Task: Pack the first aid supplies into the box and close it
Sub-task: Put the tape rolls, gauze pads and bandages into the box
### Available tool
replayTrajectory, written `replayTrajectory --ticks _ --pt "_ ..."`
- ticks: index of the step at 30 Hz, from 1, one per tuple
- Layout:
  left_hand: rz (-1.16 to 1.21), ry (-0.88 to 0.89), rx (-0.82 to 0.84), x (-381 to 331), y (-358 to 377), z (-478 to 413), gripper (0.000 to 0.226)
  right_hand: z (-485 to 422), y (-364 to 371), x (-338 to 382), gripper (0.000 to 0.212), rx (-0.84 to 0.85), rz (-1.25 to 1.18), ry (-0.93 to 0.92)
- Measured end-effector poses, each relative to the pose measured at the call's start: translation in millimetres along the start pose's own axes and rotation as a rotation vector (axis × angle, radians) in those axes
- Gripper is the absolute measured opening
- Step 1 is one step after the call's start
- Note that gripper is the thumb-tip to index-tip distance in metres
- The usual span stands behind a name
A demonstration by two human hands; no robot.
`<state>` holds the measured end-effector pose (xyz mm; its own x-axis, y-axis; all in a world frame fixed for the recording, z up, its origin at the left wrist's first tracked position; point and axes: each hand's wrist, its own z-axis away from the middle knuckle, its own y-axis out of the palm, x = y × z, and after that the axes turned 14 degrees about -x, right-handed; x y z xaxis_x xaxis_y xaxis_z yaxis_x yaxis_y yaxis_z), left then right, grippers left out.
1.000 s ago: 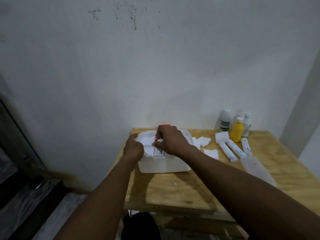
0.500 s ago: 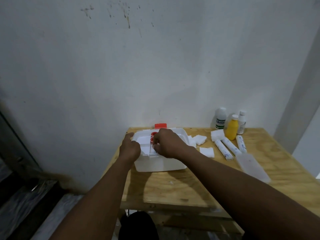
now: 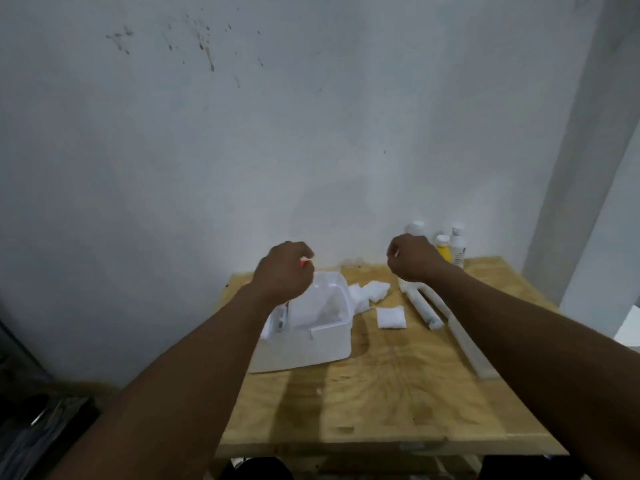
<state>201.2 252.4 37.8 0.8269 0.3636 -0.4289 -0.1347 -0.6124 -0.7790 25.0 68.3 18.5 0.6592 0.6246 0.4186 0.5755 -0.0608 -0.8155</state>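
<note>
The white first aid box [image 3: 322, 344] stands open on the wooden table [image 3: 381, 393]. Some small items lie tilted at its left side [image 3: 280, 322]. My left hand [image 3: 284, 271] hovers over the box's back left corner with curled fingers. A red bit [image 3: 304, 261] shows at its fingertips, and I cannot tell whether the hand holds it. My right hand [image 3: 412, 258] is raised right of the box, its fingers closed, with a pale speck at the thumb. Gauze pads [image 3: 390, 317] and rolled bandages [image 3: 424, 310] lie on the table right of the box.
Three bottles stand at the back right by the wall: a yellow one [image 3: 444, 249] and two white ones [image 3: 458, 245]. A long translucent lid [image 3: 471, 351] lies along my right forearm. More gauze [image 3: 372, 291] sits behind the box. The table's left edge drops to a dark floor.
Both hands have left the top of the box. The right hand swung up and to the right, and the left hand rose. The box's inside now shows.
</note>
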Motion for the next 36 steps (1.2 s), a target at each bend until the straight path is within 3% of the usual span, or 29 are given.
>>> replayTrajectory --ticks 3,6,8,10,18,21,25,28,32,36 --pt "-0.122 0.110 0.164 -34.2 26.3 -28.2 0.033 -15.1 9.9 -25.4 0.029 0.052 0.110 0.028" --pt "-0.290 0.104 0.384 -56.1 58.5 -54.7 0.036 -30.1 23.7 -39.4 0.034 0.134 0.216 0.005" --pt "-0.385 0.135 0.470 -60.4 76.5 -63.6 0.019 -34.9 32.5 -45.1 0.031 0.183 0.293 -0.042" --pt "-0.456 0.175 0.485 -63.6 90.8 -68.2 0.003 -39.0 42.6 -53.0 0.027 0.225 0.344 -0.086" --pt "-0.703 0.279 0.525 -64.9 119.9 -65.3 0.024 -48.3 54.0 -55.9 0.022 0.315 0.378 -0.114" --pt "-0.676 0.277 0.513 -60.5 121.1 -61.5 0.025 -50.4 48.1 -52.6 0.012 0.303 0.315 -0.090" --pt "-0.572 0.207 0.459 -63.5 112.3 -65.2 0.021 -53.3 40.6 -51.8 0.029 0.201 0.177 -0.009" --pt "-0.475 0.163 0.413 -67.9 101.7 -72.2 0.017 -55.7 28.1 -45.5 0.027 0.089 0.043 0.030" --pt "-0.274 0.135 0.358 -73.0 75.1 -77.0 0.030 -59.4 9.7 -29.5 0.026 -0.055 -0.094 0.090" --pt "-0.029 0.090 0.203 -56.7 26.5 -75.0 0.028 -55.1 -7.8 4.1 0.028 -0.133 -0.285 0.126"
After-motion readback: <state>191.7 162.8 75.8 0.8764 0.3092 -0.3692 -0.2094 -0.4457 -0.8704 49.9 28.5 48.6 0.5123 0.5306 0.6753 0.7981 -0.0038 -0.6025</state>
